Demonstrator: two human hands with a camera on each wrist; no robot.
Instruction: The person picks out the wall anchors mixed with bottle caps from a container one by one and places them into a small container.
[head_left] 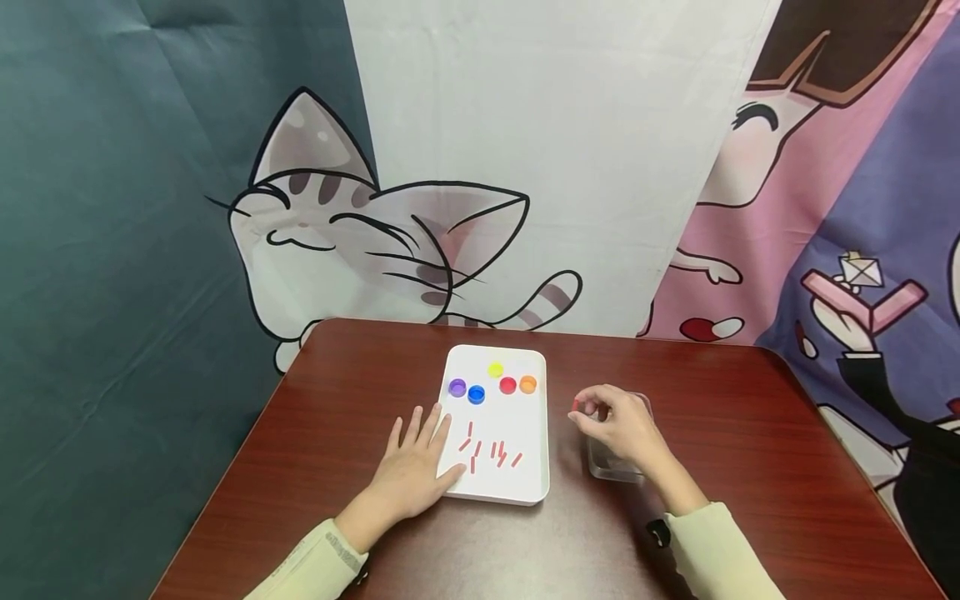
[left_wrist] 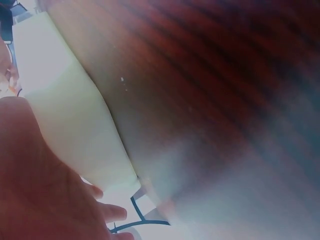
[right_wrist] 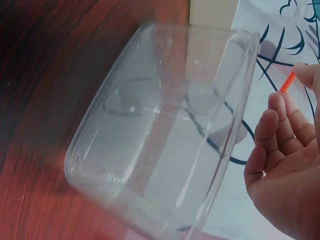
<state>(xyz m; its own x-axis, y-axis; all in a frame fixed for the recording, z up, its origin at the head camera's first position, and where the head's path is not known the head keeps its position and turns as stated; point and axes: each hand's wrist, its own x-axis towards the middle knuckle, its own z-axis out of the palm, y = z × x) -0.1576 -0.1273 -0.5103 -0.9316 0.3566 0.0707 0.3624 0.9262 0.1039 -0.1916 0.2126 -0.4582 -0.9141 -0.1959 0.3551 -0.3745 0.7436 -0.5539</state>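
A dark green cloth [head_left: 112,250] and a printed backdrop [head_left: 577,108] hang behind your red-brown table [head_left: 322,425]; a smiling cat [head_left: 307,233] is drawn beyond your left hand [head_left: 408,479], and a figure [head_left: 757,142] beyond your right hand [head_left: 618,425] is cut off at the top. The table's near edge runs out of the head view, and its grain shows dark and glossy.

Your right thumb and fingertips pinch a small red stick [head_left: 576,404], held left of the clear box [head_left: 617,468] and right of the tray [head_left: 525,425]. Your left fingers are spread and straight, lying over the tray's left rim. Right of them, loose sticks [head_left: 492,450] are scattered on the tray; farther off sit purple [head_left: 457,387], blue [head_left: 476,395], yellow [head_left: 496,370], red [head_left: 507,386] and orange cups [head_left: 528,384].

From the head, your right hand hides much of the box. In the right wrist view the box runs off the bottom and the backdrop shows through its walls. The left wrist view is hazy: your left hand is cropped at the corner, and you cannot make out the tray's contents. Something dark [head_left: 659,533] below your right cuff [head_left: 693,517] is unclear.
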